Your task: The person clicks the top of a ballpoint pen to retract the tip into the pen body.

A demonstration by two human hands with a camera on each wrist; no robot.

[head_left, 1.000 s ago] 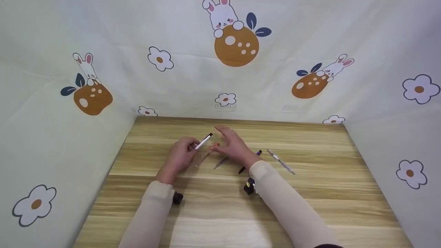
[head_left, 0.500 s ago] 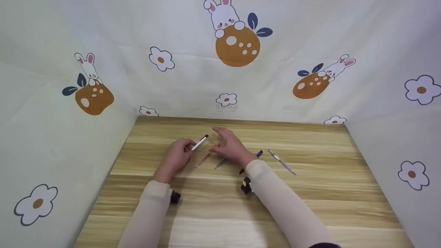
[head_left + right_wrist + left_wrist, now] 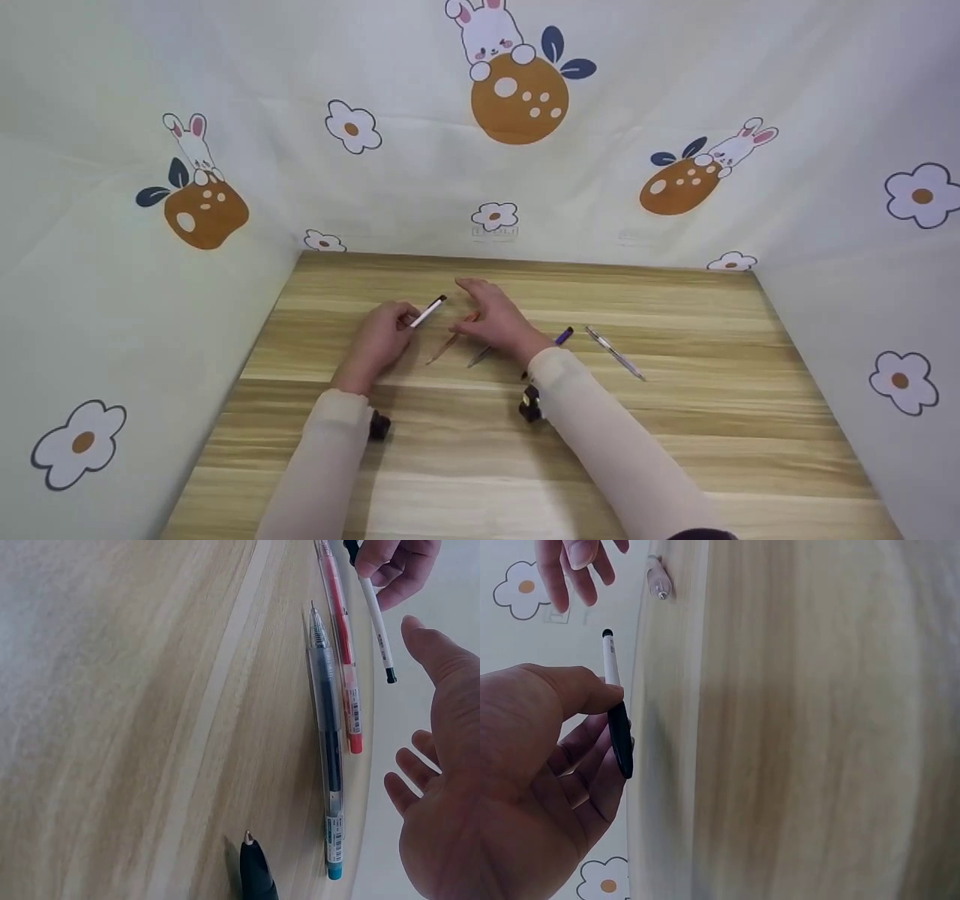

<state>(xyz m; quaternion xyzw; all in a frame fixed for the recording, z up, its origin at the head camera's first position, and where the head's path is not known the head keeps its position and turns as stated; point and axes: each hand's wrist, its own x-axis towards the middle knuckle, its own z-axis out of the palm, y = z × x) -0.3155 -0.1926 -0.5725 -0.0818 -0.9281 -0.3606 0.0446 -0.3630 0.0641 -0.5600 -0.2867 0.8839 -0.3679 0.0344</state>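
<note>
My left hand [image 3: 384, 334] pinches a white pen with a black grip and black end [image 3: 619, 720] between thumb and fingers, raised over the wooden table and tilted up to the right in the head view. Close by on the right, my right hand [image 3: 496, 321] is held with thumb and fingers spread, nothing between them. Under it lie a red gel pen [image 3: 343, 645] and a clear pen with a teal end [image 3: 328, 727], side by side. A black-tipped pen [image 3: 256, 870] with a purple end [image 3: 565, 335] lies partly hidden by the right wrist.
A clear pen [image 3: 615, 353] lies on the table [image 3: 690, 435] to the right of the right hand. Pale cloth walls [image 3: 420, 180] with rabbit and flower prints enclose the table at the back and both sides.
Both hands have shifted slightly to the left, the left one still holding the white pen. More of the purple-ended pen shows beside the right wrist. The pens on the table stay put.
</note>
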